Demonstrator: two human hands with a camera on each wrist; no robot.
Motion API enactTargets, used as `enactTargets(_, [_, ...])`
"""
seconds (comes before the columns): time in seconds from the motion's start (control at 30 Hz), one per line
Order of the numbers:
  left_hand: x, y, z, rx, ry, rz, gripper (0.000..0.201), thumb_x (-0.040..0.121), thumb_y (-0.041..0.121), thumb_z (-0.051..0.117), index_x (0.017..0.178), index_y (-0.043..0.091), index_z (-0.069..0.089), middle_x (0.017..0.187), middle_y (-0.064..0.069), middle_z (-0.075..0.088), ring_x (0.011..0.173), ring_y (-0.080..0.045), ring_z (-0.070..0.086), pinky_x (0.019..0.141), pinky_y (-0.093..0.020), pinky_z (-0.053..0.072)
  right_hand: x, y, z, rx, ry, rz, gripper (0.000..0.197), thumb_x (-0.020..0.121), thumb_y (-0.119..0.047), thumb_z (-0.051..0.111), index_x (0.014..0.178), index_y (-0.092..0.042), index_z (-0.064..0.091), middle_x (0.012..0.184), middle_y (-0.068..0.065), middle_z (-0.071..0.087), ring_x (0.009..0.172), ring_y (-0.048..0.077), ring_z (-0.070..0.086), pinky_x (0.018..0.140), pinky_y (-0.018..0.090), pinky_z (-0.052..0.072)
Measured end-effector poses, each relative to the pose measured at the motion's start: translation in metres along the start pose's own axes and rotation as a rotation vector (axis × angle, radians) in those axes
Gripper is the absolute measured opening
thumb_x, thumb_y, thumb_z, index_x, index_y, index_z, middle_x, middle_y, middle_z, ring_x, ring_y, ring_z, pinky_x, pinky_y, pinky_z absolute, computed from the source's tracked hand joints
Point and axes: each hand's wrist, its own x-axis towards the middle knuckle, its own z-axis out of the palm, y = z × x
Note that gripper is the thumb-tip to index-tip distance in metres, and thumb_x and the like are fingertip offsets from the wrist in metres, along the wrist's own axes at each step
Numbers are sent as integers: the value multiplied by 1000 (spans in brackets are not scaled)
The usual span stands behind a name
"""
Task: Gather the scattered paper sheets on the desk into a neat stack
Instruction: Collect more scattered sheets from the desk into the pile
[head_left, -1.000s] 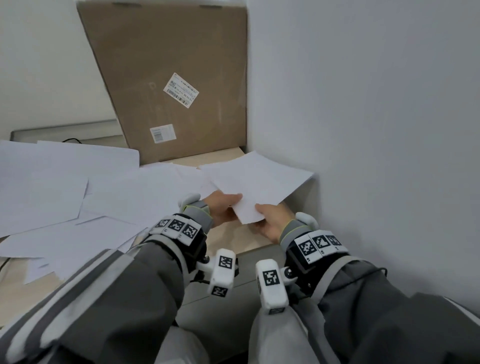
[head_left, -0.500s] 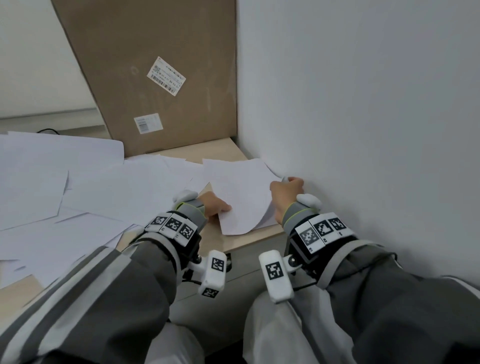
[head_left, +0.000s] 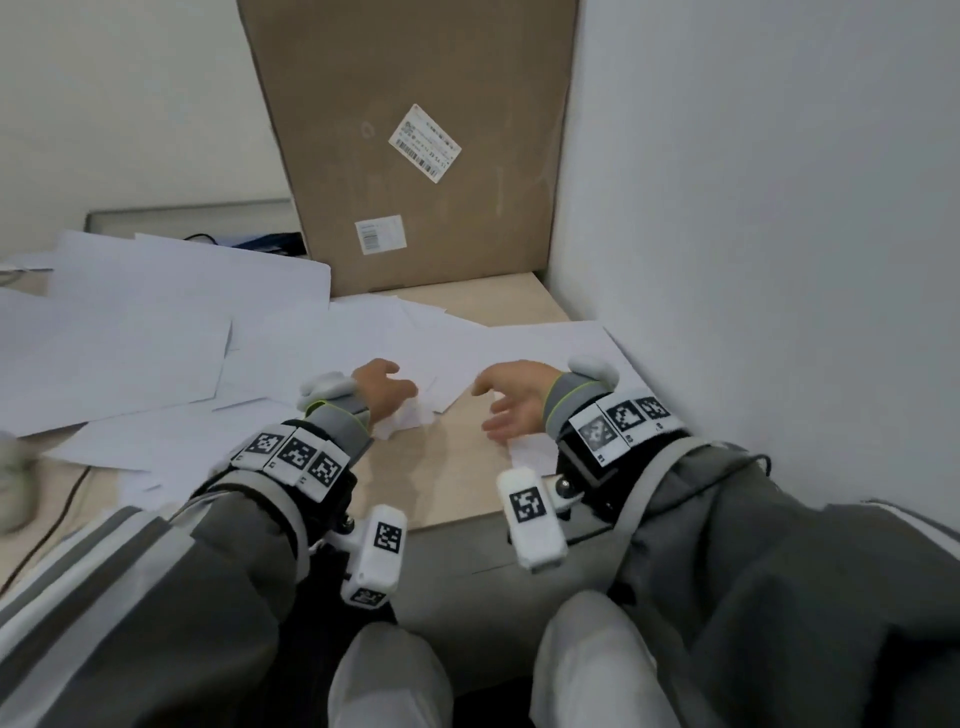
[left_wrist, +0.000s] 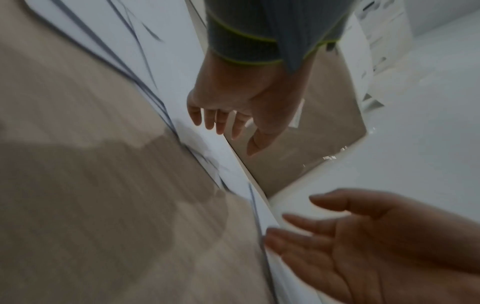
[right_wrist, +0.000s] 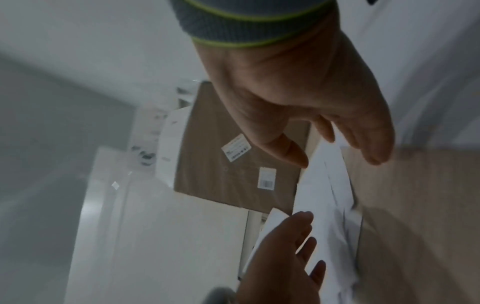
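White paper sheets (head_left: 156, 338), overlapping and askew, flat across the light wooden desk (head_left: 452, 467).

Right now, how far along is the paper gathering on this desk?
Barely begun: no neat stack shows. In hand: nothing. The left hand and right hand are open, hovering by loose sheets near the wall. Left: the scattered sheets still spread across the desk, beside the cardboard box.

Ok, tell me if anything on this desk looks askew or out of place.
The paper sheets are not stacked: they lie fanned over the desk at different angles, overlapping. A large cardboard box stands at the back against the wall. Both the left hand and right hand are open and hold nothing.
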Motion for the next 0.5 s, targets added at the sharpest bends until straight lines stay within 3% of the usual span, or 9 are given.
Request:
enactTargets(0.1, [2,-40,-43,34,62,-80,62,85,32,64,140,15,43,148,-10,40,131,-30,43,101,-35,37,12,-6,25,159,-88,96,62,93,-9,51,148,-8,21,152,17,22,132,40,40,108,48,37])
enactTargets(0.2, [-5,-68,-66,157,-60,-104,76,88,39,63,150,17,26,159,-7,19,146,-27,22,117,-41,20,15,-13,47,135,-106,25,61,91,-11,51,146,-6,24,153,17,23,138,37,31,107,48,37])
enactTargets(0.33, [-18,-82,-66,237,-216,-107,79,93,43,54,153,16,11,161,-6,13,147,-25,19,118,-35,16,28,-19,74,234,-100,7,61,86,-11,54,143,-7,32,152,16,29,137,36,35,105,47,40])
enactTargets(0.43, [-25,-76,-65,299,-232,-32,70,96,38,50,152,13,16,159,-5,19,146,-24,22,115,-32,17,44,-22,89,408,-47,47,40,84,-12,58,122,-12,45,132,12,52,119,26,55,101,39,45])
enactTargets(0.5, [-23,-79,-67,354,-261,-37,74,95,44,49,153,16,13,161,-2,13,148,-24,15,116,-35,13,52,-23,95,407,-8,54,35,86,-15,61,119,-13,49,106,10,61,99,21,65,85,34,53])
